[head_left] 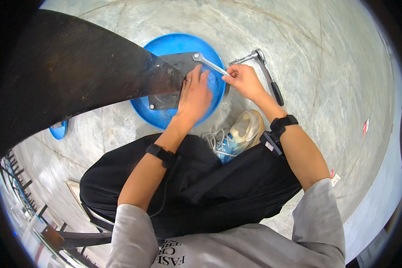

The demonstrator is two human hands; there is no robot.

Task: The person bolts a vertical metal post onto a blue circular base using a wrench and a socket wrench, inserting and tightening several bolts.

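Observation:
A wrench is pinched by its near end between the fingers of my right hand. Its far end sits on a bolt head at the upper corner of a dark metal plate. The plate lies in a round blue base, and a thick dark column rises from it toward the left. My left hand, a little blurred, rests over the plate beside the column's foot, fingers mostly stretched out. Another bolt shows at the plate's lower left corner.
A ratchet wrench with a black handle lies on the concrete floor, right of the blue base. My shoe is planted just below it. A smaller blue piece shows at left, under the column. Black metal framing stands at lower left.

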